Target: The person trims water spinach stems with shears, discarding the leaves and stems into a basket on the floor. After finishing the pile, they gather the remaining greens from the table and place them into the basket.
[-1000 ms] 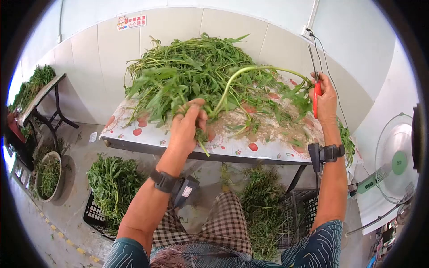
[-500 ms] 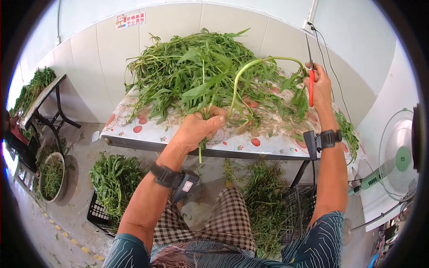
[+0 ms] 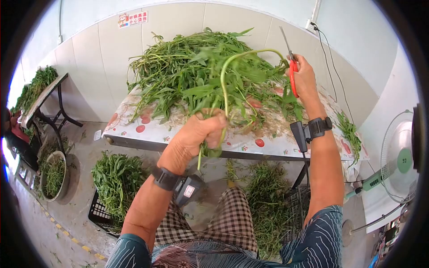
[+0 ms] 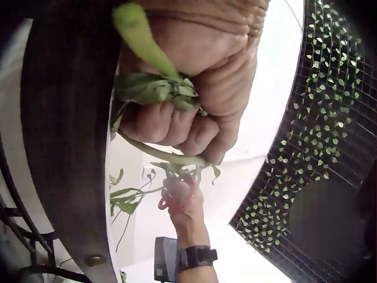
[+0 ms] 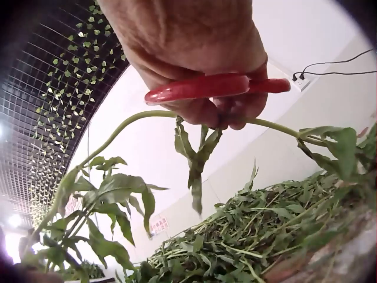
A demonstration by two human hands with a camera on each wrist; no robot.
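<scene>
My left hand (image 3: 196, 134) grips a small bunch of leafy greens (image 3: 201, 92) over the table's front edge, cut ends poking out below the fist. In the left wrist view its fingers (image 4: 154, 122) curl round the stems. A long, thick green stem (image 3: 225, 76) arches from beside this fist across to my right hand (image 3: 307, 82). That hand holds red-handled scissors (image 3: 293, 79), blades pointing up and away. In the right wrist view the fingertips pinch the stem (image 5: 126, 125) just under the red handle, with a few leaves hanging there.
A large heap of greens (image 3: 172, 62) covers the back of the table, whose fruit-print cloth (image 3: 154, 133) is soiled. Below stand a black crate (image 3: 97, 210) of greens and a floor pile (image 3: 268, 201). A fan (image 3: 404, 158) is at right, a basin (image 3: 65, 178) at left.
My right hand has moved left with the scissors and the stem end, steepening the stem's arch. My left hand first lifted its bunch upright, then shifted slightly right against the long stem.
</scene>
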